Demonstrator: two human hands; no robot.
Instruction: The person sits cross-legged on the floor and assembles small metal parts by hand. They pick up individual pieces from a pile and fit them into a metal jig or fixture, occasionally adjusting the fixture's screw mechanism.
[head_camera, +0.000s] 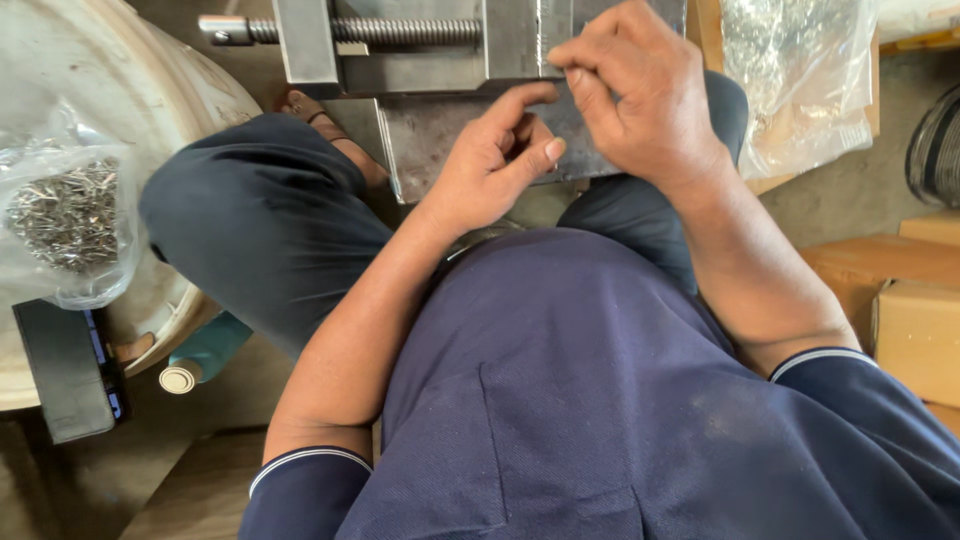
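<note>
A: Risk here? 
B: Pinched finger, prob. Right hand sits right at the steel vise, fingertips nipped together on sth tiny at the jaw edge; too small to tell what. Could slip & drop too. 
A: Left hand? 
B: Curled loosely just below, thumb out, touching the vise base plate. Can't tell if holding anything. 
A: Stock? 
B: Clear bag of small metal bits well apart, left side, on a white drum. Another bag near the right.

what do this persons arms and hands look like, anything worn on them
Both the left hand and right hand are bare: no gloves, rings or watch visible. The forearms are bare too. Short navy sleeves end above the elbows, each cuff edged with a thin white stripe.
</note>
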